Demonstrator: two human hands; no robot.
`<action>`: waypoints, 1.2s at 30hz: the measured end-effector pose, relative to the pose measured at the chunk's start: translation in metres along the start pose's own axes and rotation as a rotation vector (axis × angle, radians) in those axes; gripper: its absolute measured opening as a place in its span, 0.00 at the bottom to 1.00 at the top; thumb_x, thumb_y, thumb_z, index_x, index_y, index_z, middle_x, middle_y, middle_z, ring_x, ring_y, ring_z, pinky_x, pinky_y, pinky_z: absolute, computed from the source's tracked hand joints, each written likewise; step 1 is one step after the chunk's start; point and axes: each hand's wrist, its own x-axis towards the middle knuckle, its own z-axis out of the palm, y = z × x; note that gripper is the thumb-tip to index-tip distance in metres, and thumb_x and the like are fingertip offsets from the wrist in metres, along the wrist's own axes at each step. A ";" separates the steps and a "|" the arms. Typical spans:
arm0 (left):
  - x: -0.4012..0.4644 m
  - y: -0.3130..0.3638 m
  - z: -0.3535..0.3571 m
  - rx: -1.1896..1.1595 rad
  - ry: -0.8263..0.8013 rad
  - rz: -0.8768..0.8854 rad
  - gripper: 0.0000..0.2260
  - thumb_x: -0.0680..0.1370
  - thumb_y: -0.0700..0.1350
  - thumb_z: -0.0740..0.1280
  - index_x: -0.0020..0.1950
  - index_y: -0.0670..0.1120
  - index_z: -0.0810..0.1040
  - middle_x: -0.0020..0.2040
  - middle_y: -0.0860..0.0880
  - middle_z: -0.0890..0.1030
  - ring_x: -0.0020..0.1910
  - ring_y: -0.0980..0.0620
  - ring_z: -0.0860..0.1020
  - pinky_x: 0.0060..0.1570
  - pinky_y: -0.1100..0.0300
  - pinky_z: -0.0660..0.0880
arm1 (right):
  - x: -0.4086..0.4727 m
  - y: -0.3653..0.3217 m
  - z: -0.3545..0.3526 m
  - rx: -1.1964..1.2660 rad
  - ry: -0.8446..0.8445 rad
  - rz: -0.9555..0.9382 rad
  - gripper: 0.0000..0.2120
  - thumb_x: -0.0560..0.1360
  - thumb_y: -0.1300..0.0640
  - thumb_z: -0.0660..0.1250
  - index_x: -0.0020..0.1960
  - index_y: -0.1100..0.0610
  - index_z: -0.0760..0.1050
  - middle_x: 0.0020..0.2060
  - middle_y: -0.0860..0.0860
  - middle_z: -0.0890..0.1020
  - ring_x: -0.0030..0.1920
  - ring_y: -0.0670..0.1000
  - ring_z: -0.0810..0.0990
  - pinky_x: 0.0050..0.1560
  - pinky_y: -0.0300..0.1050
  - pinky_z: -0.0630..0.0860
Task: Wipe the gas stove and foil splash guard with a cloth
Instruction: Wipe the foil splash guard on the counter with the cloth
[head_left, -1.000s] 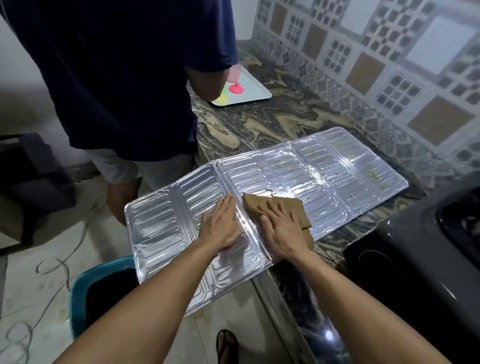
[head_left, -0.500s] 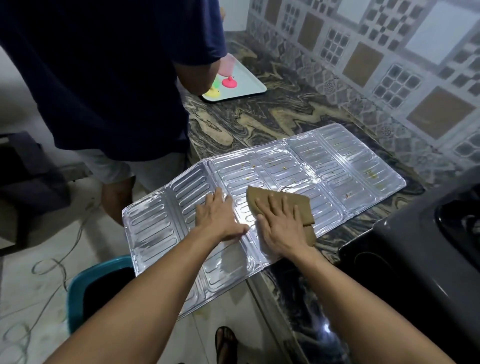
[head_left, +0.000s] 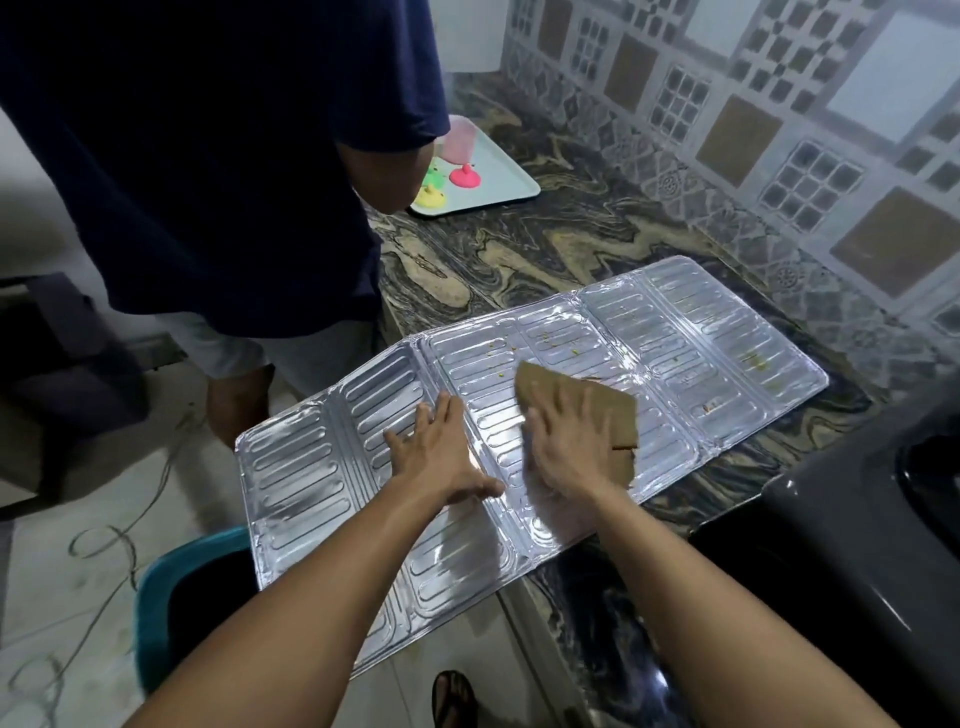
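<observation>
The foil splash guard (head_left: 649, 364) lies flat across the marble counter (head_left: 545, 249), its left end overhanging. The left hand (head_left: 441, 452) presses it with straight, spread fingers, while the right hand (head_left: 571, 441), fingers flat, has pushed the brown cloth (head_left: 587, 405) farther than a second ago, toward specks still unwiped on the far-right panels.

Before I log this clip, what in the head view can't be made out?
- Gas stove: cut off by the right edge; burners are not visible.
- Cloth: its near part is hidden under the right hand, which is motion-blurred.
- Foil splash guard: specks too small to identify.
- Tray: partly hidden by a bystander's arm.
- Teal bin: contents dark, covered by the left forearm.
</observation>
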 end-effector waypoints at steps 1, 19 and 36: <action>0.000 0.000 0.000 0.005 -0.004 0.002 0.57 0.63 0.65 0.75 0.80 0.47 0.44 0.81 0.49 0.43 0.79 0.44 0.45 0.72 0.32 0.47 | -0.005 -0.005 0.003 -0.026 -0.017 -0.121 0.27 0.79 0.39 0.37 0.77 0.39 0.48 0.79 0.50 0.51 0.78 0.60 0.44 0.75 0.65 0.40; 0.006 0.004 -0.004 0.144 -0.064 -0.020 0.57 0.63 0.69 0.72 0.80 0.49 0.45 0.80 0.48 0.41 0.79 0.43 0.44 0.71 0.30 0.44 | 0.043 -0.027 0.004 -0.082 -0.053 -0.391 0.24 0.80 0.39 0.40 0.76 0.36 0.44 0.79 0.47 0.49 0.78 0.59 0.44 0.74 0.65 0.43; 0.004 0.003 -0.007 0.136 -0.083 -0.050 0.59 0.62 0.69 0.73 0.80 0.52 0.41 0.80 0.51 0.40 0.79 0.46 0.43 0.73 0.34 0.48 | 0.092 -0.049 0.003 -0.144 -0.069 -0.487 0.26 0.80 0.38 0.42 0.77 0.39 0.45 0.79 0.48 0.47 0.77 0.63 0.43 0.72 0.68 0.42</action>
